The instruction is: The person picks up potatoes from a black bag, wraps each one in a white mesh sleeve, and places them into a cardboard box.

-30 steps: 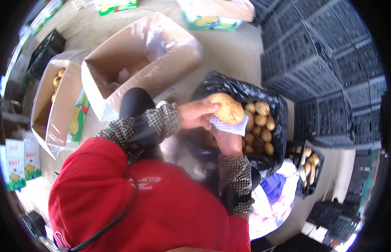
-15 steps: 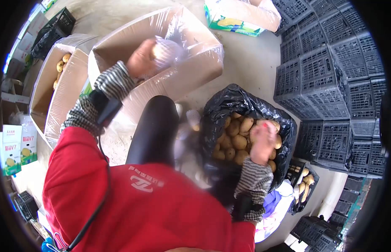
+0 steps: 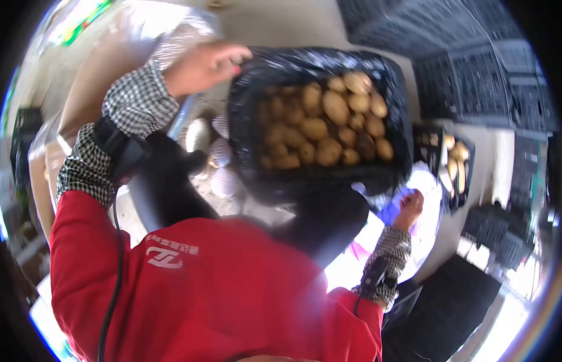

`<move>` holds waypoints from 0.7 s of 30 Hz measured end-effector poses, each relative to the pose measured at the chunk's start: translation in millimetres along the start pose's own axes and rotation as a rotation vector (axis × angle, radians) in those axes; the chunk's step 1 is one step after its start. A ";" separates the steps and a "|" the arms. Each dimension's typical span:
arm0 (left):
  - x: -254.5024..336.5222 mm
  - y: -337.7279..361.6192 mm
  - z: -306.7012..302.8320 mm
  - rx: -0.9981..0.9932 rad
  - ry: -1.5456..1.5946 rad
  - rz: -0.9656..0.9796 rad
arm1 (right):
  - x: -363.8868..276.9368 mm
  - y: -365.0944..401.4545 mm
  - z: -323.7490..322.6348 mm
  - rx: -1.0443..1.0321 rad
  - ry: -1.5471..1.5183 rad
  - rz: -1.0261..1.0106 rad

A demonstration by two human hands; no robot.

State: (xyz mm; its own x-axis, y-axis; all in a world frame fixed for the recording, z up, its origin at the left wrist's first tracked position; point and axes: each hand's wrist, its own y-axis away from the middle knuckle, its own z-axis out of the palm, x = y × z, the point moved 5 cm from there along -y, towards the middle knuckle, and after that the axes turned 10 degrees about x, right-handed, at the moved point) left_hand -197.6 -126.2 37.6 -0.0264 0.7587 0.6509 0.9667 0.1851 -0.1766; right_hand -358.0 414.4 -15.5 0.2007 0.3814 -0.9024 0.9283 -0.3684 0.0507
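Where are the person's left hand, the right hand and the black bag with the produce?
left hand [image 3: 202, 67], head view, on the back of the hand.
right hand [image 3: 409, 208], head view, on the back of the hand.
black bag [image 3: 245, 120], head view, on its left wall, beside the produce.

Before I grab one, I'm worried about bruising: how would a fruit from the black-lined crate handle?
The fruit look smooth and oval, so one would probably roll if set down loose. Piled together unsquashed, they seem firm and fairly heavy for size. Net-wrapped pieces beside the black liner hint that the skin marks easily.
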 end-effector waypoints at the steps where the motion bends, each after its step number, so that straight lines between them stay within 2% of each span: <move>1: 25.3 -11.6 36.5 -0.210 0.030 -0.085 | 21.1 -7.3 -10.1 -0.008 -0.063 0.073; 3: 46.4 -23.6 124.0 -0.465 -0.009 0.198 | 53.4 -20.5 -29.0 -0.008 0.025 0.116; 5: 61.7 -23.7 206.2 -0.520 -0.197 0.444 | 75.4 -26.7 -41.8 -0.065 0.167 0.069; 6: 69.1 -26.0 245.0 -0.525 -0.221 0.488 | 83.8 -28.7 -47.7 -0.093 0.241 0.046; 7: 76.0 -27.5 279.1 -0.527 -0.242 0.534 | 86.3 -30.4 -51.6 -0.126 0.330 -0.071; 9: 66.8 -30.1 338.3 -0.518 -0.192 0.191 | 91.3 -26.5 -55.6 -0.192 0.517 -0.302; 12: 58.8 -20.3 405.2 -0.498 -0.131 -0.340 | 98.9 -28.1 -57.7 -0.277 0.646 -0.236; 14: 71.9 -18.7 404.8 -0.462 -0.041 -0.522 | 100.8 -29.0 -53.2 -0.346 0.829 -0.275; 15: 91.5 -23.8 382.1 -0.443 0.035 -0.523 | 104.1 -30.4 -48.9 -0.389 0.917 -0.296; 16: 92.1 -24.6 380.2 -0.507 0.159 -0.559 | 111.3 -33.0 -44.4 -0.401 0.938 -0.253; 17: 92.9 -25.0 378.0 -0.572 0.280 -0.603 | 112.0 -33.3 -41.1 -0.316 0.916 -0.275; 19: 56.9 -24.1 382.9 -0.849 0.633 -0.749 | 105.6 -36.5 -30.9 -0.146 0.862 -0.332; 21: 48.2 -8.8 358.5 -0.854 0.999 -0.968 | 87.7 -40.3 -28.5 0.094 0.971 -0.611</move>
State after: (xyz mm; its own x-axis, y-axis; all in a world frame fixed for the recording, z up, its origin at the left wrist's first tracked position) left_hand -298.5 132.7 -194.1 -0.8351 -0.1744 0.5218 0.5494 -0.3133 0.7746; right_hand -368.9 486.8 -84.5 -0.0804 0.9954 -0.0529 0.9347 0.0569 -0.3508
